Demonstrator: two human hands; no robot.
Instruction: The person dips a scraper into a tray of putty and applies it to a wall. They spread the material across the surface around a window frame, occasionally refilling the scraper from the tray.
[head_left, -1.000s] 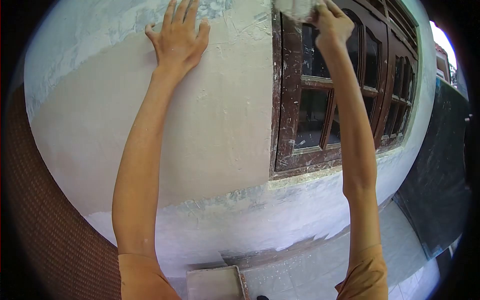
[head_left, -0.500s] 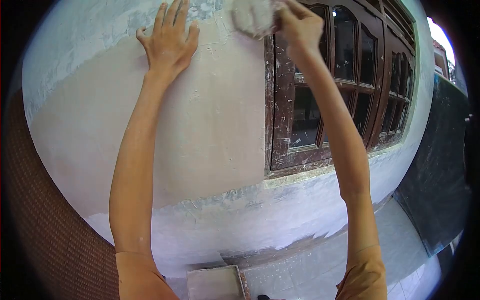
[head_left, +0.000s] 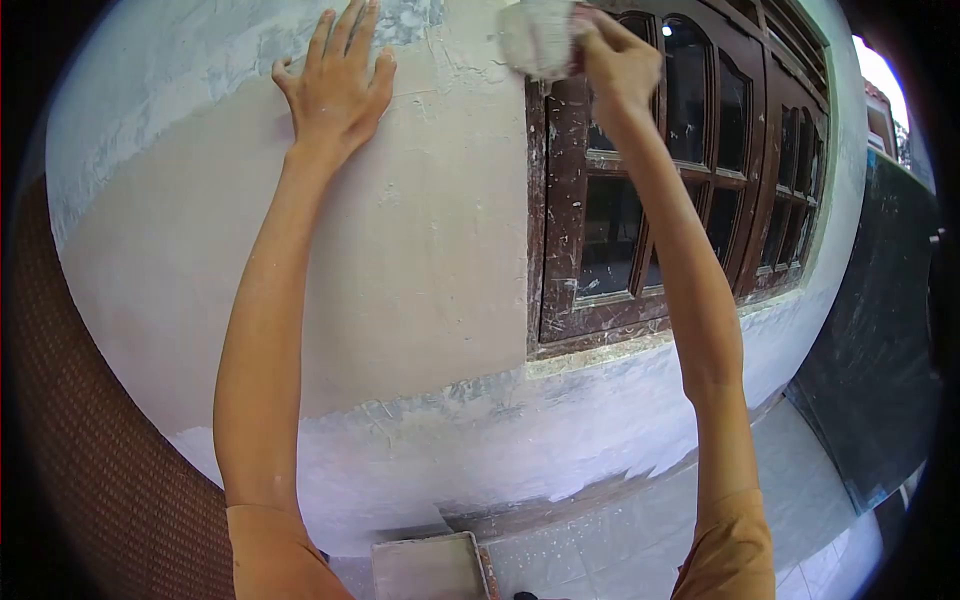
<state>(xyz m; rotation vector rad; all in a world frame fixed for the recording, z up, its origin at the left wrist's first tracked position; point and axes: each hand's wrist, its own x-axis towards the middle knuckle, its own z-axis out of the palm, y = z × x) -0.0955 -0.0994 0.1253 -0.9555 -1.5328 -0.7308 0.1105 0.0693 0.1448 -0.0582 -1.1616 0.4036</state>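
Grey-white pad (head_left: pixel 538 38): pressed where wall (head_left: pixel 430 250) meets brown window frame (head_left: pixel 553 200), at the top corner.
Right hand (head_left: pixel 620 62): your fingers curl closed on the pad's right edge; the pad juts left of them.
Left hand (head_left: pixel 335 85): your palm lies flat on the wall, fingers spread, holding nothing.

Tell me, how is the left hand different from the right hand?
The left hand lies flat and open with its fingers spread; the right hand is curled shut around a whitish pad. The left hand presses on the beige wall; the right hand is at the top of the brown window frame. Both are raised high.
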